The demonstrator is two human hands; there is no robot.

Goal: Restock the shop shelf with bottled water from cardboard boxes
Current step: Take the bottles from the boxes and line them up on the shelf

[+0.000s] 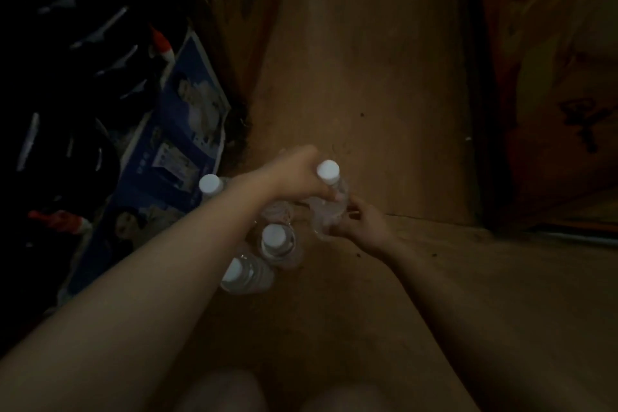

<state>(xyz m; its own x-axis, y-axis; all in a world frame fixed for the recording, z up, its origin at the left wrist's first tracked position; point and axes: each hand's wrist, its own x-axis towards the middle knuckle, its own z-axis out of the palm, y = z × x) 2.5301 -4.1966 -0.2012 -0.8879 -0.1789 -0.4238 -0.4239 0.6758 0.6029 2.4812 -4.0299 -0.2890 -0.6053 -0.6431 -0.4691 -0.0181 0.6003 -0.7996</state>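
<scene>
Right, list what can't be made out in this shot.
Head view, all dim:
- Left hand: its grip on the white-capped bottle is hidden by its own knuckles.
- Bottle body under the left forearm: covered; only the cap shows.
- Right hand: fingertips blur into clear plastic.
- Blue printed pack: text too small.
- Cardboard markings: too dark.

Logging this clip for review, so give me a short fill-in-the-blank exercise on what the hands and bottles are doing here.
1. The left hand and right hand both grip the same ____.
2. That water bottle has a cap coloured ____.
3. Counting every bottle cap in view, there are ____.
4. The packaging left of the bottles is mainly ____.

Missing words: bottle; white; four; blue
</scene>
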